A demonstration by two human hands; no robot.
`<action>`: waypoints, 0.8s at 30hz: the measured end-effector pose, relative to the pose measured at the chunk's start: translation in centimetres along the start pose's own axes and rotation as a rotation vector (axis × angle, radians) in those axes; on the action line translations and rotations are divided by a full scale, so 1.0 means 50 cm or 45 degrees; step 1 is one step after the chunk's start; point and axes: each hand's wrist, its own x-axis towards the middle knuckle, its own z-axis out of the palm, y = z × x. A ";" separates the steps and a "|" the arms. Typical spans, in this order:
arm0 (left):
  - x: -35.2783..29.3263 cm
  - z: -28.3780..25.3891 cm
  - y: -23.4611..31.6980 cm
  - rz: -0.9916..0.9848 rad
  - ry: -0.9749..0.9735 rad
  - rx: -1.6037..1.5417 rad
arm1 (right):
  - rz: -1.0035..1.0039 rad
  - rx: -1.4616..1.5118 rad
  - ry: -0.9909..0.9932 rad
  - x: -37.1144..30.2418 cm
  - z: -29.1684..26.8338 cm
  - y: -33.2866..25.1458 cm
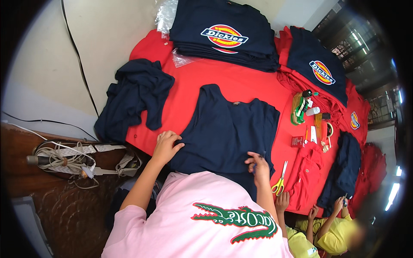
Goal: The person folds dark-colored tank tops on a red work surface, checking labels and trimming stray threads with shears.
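A navy shirt (pixel 228 129) lies flat on the red-covered table (pixel 189 90), right in front of my pink shirt. My left hand (pixel 165 145) rests on its left edge, fingers curled into the fabric. At the shirt's lower right part my right hand (pixel 259 165) has its fingers pinched together, apparently around a small blue object that I cannot make out. Yellow-handled scissors (pixel 279 182) lie just right of that hand.
A stack of navy shirts (pixel 223 36) sits at the back, a second stack (pixel 318 69) at the back right, and a crumpled navy garment (pixel 135 96) on the left. Small items (pixel 309 124) lie beside a red garment (pixel 307 170). A person in yellow (pixel 331 234) works at lower right. Coiled cables (pixel 64 159) lie left.
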 end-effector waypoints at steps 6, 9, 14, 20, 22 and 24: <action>0.032 -0.028 0.160 0.430 -0.116 -0.213 | -0.092 -0.084 -0.474 -0.046 0.137 -0.091; 0.020 -0.027 0.227 0.629 -0.255 -0.211 | -0.203 -0.230 -0.652 -0.075 0.191 -0.146; 0.005 -0.016 0.216 0.421 -0.248 -0.333 | -0.331 -0.793 -0.804 -0.079 0.225 -0.143; -0.007 -0.029 0.153 0.115 -0.349 -0.517 | -0.244 -0.470 -0.653 -0.069 0.212 -0.091; -0.006 -0.032 0.154 0.029 -0.398 -0.633 | -0.238 -0.487 -0.629 -0.073 0.209 -0.094; -0.008 -0.033 0.163 -0.055 -0.393 -0.714 | -0.249 -0.453 -0.617 -0.076 0.212 -0.093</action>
